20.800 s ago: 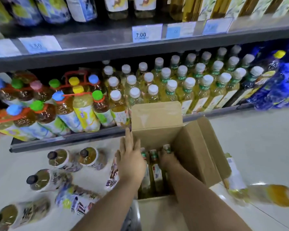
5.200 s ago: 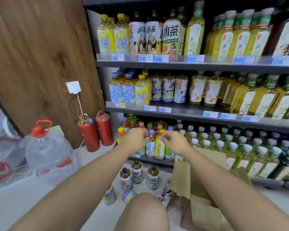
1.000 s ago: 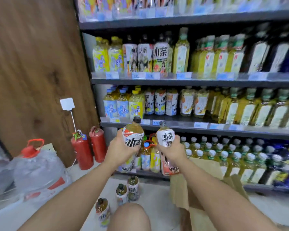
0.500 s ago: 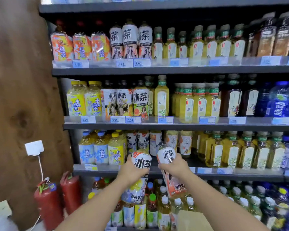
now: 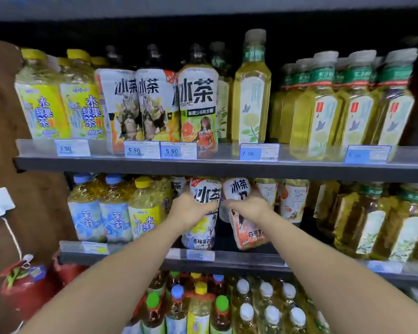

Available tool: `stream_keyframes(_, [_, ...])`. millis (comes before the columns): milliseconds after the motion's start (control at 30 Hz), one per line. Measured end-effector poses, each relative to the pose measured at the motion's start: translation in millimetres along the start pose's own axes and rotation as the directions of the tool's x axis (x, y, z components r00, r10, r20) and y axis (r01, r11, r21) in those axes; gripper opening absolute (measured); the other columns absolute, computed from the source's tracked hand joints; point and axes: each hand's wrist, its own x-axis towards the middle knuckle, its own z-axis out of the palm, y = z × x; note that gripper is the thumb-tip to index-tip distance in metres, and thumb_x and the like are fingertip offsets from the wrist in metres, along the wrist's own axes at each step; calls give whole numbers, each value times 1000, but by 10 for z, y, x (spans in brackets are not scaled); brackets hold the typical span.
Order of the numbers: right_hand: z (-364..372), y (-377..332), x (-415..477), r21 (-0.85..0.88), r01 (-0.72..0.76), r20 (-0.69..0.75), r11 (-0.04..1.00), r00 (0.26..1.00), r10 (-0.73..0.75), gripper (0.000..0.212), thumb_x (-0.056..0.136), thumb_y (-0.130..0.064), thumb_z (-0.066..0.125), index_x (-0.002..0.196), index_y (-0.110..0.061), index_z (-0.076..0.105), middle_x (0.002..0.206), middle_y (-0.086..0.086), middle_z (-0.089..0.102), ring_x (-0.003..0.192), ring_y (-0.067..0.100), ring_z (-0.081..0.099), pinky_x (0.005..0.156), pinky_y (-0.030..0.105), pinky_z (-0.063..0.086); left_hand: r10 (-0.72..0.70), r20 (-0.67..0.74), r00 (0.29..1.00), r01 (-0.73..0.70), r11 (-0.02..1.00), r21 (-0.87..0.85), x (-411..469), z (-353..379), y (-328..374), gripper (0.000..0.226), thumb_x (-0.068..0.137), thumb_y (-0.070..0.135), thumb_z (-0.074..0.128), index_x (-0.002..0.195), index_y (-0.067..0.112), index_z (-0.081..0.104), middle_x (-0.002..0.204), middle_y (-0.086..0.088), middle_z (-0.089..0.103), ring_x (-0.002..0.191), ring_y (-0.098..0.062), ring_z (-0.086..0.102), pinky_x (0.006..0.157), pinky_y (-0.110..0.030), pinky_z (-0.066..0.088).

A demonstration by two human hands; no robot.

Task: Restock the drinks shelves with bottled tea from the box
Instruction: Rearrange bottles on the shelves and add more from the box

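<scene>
My left hand [image 5: 191, 208] grips a tea bottle with a yellow-and-blue label [image 5: 202, 218] around its upper body. My right hand [image 5: 249, 207] grips a second tea bottle with an orange-pink label [image 5: 247, 227], tilted a little. Both bottles are at the front of the middle shelf [image 5: 239, 259], in the gap between the yellow-capped bottles on the left and the pale-label tea bottles [image 5: 292, 201] on the right. Their caps are hidden under the shelf above. More bottles of the same brand [image 5: 198, 107] stand on the upper shelf. The box is out of view.
The upper shelf edge [image 5: 222, 165] carries price tags directly above my hands. Green tea bottles [image 5: 369, 225] fill the shelves to the right. The bottom shelf holds bottles with coloured and white caps [image 5: 244, 307]. A wooden wall and red fire extinguishers [image 5: 24, 290] stand on the left.
Both hands lifted the two bottles from in front of the lower shelf edge up and forward into the middle shelf. My view moved closer to the shelves.
</scene>
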Motion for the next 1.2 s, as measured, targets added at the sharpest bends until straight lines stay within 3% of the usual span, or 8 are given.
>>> stream_keyframes(133, [277,188,120,251,112,-146,961,986,-76,83,66,-53,85,128,-25,37,105,-7,60,96,19,60,83,28,50,-10,-86,996,9,1000,-16,179,182,-233,80,67,56,84,126,19,47,106,4,67,93,-17,64,75,-25,49])
stream_keyframes(200, [436,312,152,313,192,-213,930,969,-128,94,66,-43,89,139,-20,33,115,-4,58,106,18,59,85,26,47,-18,-87,996,14,999,-39,239,263,-361,95,67,53,86,139,18,36,113,1,64,106,-22,63,83,-26,48])
stream_keyframes(367, [589,527,208,440,273,-215,856,957,-194,96,68,-26,91,142,-19,30,132,-1,54,121,15,54,98,26,44,25,44,999,-14,974,-225,399,362,-580,74,70,32,91,126,29,42,117,5,67,111,-17,65,98,-33,51])
stream_keyframes(500, [440,813,173,282,264,62,922,954,-292,98,75,-19,86,149,-19,23,138,-3,51,128,14,50,105,25,39,48,132,990,-46,999,-18,408,254,-711,67,77,38,85,134,25,54,125,7,67,113,-15,63,99,-32,49])
stream_keyframes(567, [395,920,148,124,222,122,967,964,-236,89,75,-25,85,147,-18,33,136,-1,56,125,18,54,104,28,42,21,122,992,-36,992,119,335,255,-800,60,79,40,82,131,21,58,119,4,70,107,-18,65,91,-30,51])
stream_keyframes(733, [401,931,211,-120,125,117,985,987,-111,76,74,-36,83,134,-13,44,128,7,63,115,27,60,96,37,50,-67,64,996,46,957,286,248,367,-816,52,81,41,80,117,10,59,105,-9,72,93,-27,67,81,-40,55])
stream_keyframes(967, [579,886,309,-103,71,4,992,998,-70,78,58,-51,87,111,-21,39,120,5,62,108,28,61,88,39,53,-22,38,999,11,963,268,308,450,-856,48,81,37,81,113,7,62,113,-12,71,100,-30,66,82,-34,52])
stream_keyframes(1200, [575,778,162,-304,17,4,953,1000,-16,68,75,-55,74,123,-14,50,121,10,62,111,32,60,91,44,52,-16,61,998,-4,949,316,209,432,-852,42,88,40,73,117,10,67,111,-10,72,100,-28,66,87,-40,55])
